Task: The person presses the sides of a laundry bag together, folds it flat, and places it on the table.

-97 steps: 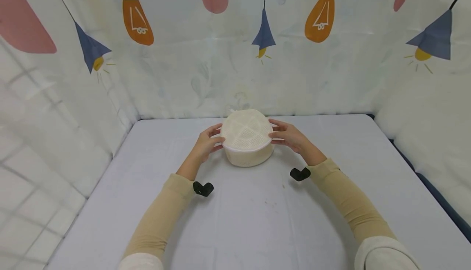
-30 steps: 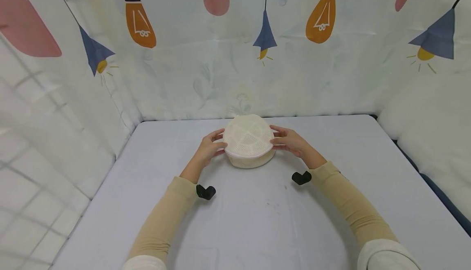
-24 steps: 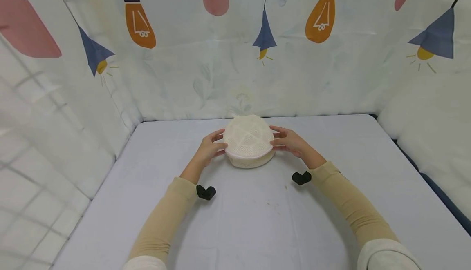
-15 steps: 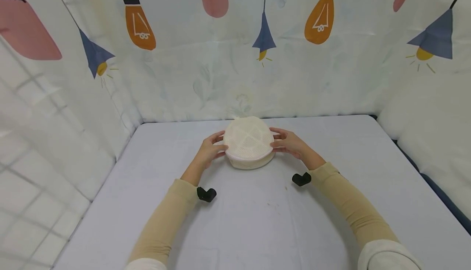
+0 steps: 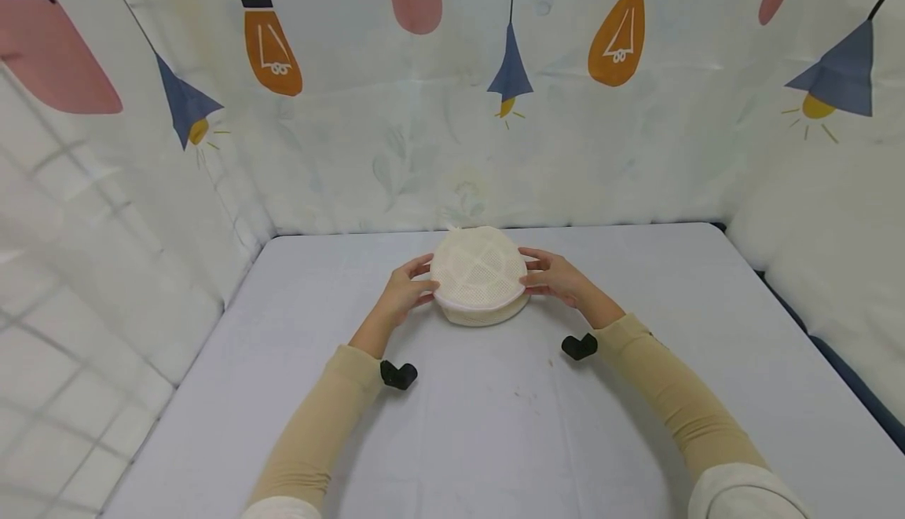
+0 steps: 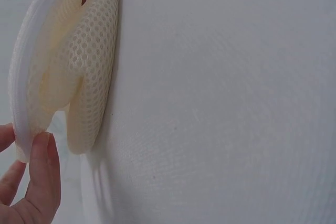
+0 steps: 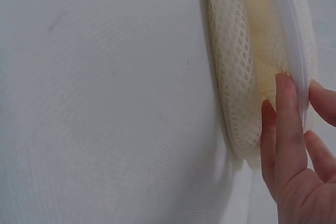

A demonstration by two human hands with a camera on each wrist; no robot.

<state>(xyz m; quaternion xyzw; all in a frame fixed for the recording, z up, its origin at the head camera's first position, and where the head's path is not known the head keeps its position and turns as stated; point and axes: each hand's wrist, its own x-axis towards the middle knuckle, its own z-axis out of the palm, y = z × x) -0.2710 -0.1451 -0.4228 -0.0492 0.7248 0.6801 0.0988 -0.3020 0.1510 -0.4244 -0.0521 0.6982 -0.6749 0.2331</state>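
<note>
A round cream mesh laundry bag (image 5: 478, 268) sits near the far edge of the white table, its top above a low, sagging side wall. On its left side my left hand (image 5: 403, 293) pinches the rim between thumb and fingers. My right hand (image 5: 562, 279) does the same on the right. Up close in the left wrist view, the bag's honeycomb mesh wall (image 6: 97, 45) folds outward beneath a white rim band (image 6: 22, 72). In the right wrist view, the fingers of my right hand (image 7: 294, 156) reach under the white rim band (image 7: 294, 35), the thumb on the other side.
White fabric (image 5: 318, 166) printed with lamps and bulbs hangs right behind the table (image 5: 481, 440). More fabric closes off both sides. A black wrist piece (image 5: 399, 375) sits at the left cuff and another black piece (image 5: 580, 346) at the right. Small specks lie on the table.
Compared with the oldest frame, the bag's top has come down and its side wall looks lower and more folded. Both hands have lowered slightly with it, keeping their hold on the rim.
</note>
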